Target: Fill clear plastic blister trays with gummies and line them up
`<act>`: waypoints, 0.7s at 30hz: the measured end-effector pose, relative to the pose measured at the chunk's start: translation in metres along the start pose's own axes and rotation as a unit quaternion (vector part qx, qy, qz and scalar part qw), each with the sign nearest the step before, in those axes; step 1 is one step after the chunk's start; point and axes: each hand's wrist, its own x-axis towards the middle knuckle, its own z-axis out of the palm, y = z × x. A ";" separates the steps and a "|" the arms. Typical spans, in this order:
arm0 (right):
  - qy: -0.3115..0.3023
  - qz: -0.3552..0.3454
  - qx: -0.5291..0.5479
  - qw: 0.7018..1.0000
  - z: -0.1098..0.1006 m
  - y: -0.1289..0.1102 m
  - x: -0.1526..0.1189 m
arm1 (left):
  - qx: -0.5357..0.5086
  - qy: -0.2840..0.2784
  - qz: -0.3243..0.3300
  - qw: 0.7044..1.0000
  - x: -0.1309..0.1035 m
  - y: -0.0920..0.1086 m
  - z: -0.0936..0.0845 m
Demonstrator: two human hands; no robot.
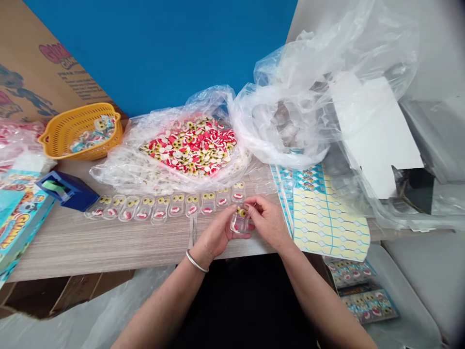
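My left hand (217, 232) holds a small clear plastic case (238, 224) above the table's front edge. Two yellow-ringed eye pieces and a red and white mouth piece lie inside it. The fingers of my right hand (267, 218) are pinched together at the case's upper right; whatever is between them is too small to make out. Left of my hands runs a row of similar clear cases (176, 206) with eye and mouth pieces in them. Behind that row, an open plastic bag (127, 169) holds a heap of loose eye and mouth pieces (196, 145).
Yellow sticker sheets (330, 218) lie to the right. Large clear bags (283, 121) and a white box (378, 131) stand behind them. At the left are a yellow basket (54, 140), a blue tape dispenser (70, 191) and a printed box (22, 223). Filled packs (370, 305) sit low right.
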 end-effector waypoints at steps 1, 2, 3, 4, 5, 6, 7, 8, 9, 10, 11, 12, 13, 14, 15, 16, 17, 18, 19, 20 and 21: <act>0.001 0.007 0.014 1.000 -0.001 -0.001 0.000 | -0.018 -0.003 -0.006 1.000 0.000 0.000 -0.002; 0.004 0.017 0.032 0.999 -0.002 -0.001 0.001 | -0.033 -0.003 -0.009 0.999 0.000 0.001 -0.003; 0.006 0.030 0.055 0.998 -0.005 0.000 0.001 | -0.044 -0.002 -0.010 0.999 0.000 0.001 -0.005; 0.005 0.046 0.079 0.996 -0.008 0.002 0.001 | -0.051 0.001 -0.008 0.999 0.000 0.001 -0.006; 0.003 0.064 0.103 0.993 -0.011 0.004 0.001 | -0.054 0.002 -0.004 0.999 0.000 0.001 -0.008; -0.001 0.082 0.126 0.989 -0.014 0.008 0.001 | -0.053 0.000 0.003 0.999 -0.001 0.001 -0.009; -0.004 0.097 0.146 0.985 -0.018 0.012 0.000 | -0.049 -0.003 0.012 0.999 -0.003 0.001 -0.011; -0.005 0.109 0.161 0.981 -0.021 0.016 -0.001 | -0.044 -0.007 0.021 0.999 -0.004 0.001 -0.012; -0.004 0.118 0.172 0.978 -0.024 0.020 -0.002 | -0.036 -0.010 0.028 0.999 -0.006 0.001 -0.013; -0.002 0.125 0.178 0.976 -0.026 0.024 -0.003 | -0.028 -0.010 0.035 0.999 -0.007 0.001 -0.014; 0.000 0.129 0.181 0.975 -0.028 0.028 -0.004 | -0.021 -0.009 0.039 0.999 -0.008 0.000 -0.015; 0.001 0.133 0.182 0.974 -0.029 0.030 -0.006 | -0.015 -0.008 0.041 0.999 -0.009 0.000 -0.015; 0.001 0.135 0.184 0.974 -0.029 0.033 -0.007 | -0.011 -0.009 0.043 0.999 -0.010 0.000 -0.016; 0.001 0.138 0.186 0.973 -0.029 0.034 -0.008 | -0.007 -0.010 0.045 0.999 -0.010 0.000 -0.015; 0.000 0.140 0.189 0.972 -0.029 0.036 -0.009 | -0.004 -0.011 0.047 0.999 -0.010 0.000 -0.015; -0.001 0.142 0.192 0.971 -0.029 0.037 -0.010 | -0.002 -0.013 0.048 0.999 -0.010 -0.001 -0.015; -0.002 0.143 0.196 0.970 -0.028 0.037 -0.011 | -0.001 -0.015 0.049 0.999 -0.009 -0.001 -0.014; -0.004 0.144 0.198 0.969 -0.028 0.038 -0.011 | -0.001 -0.015 0.050 0.999 -0.009 -0.002 -0.013; -0.006 0.144 0.200 0.969 -0.027 0.038 -0.011 | -0.001 -0.015 0.052 0.999 -0.008 -0.002 -0.012; -0.008 0.144 0.202 0.969 -0.027 0.037 -0.011 | -0.001 -0.013 0.054 0.998 -0.008 -0.003 -0.011; -0.009 0.143 0.204 0.968 -0.026 0.036 -0.011 | -0.002 -0.012 0.057 0.998 -0.007 -0.004 -0.010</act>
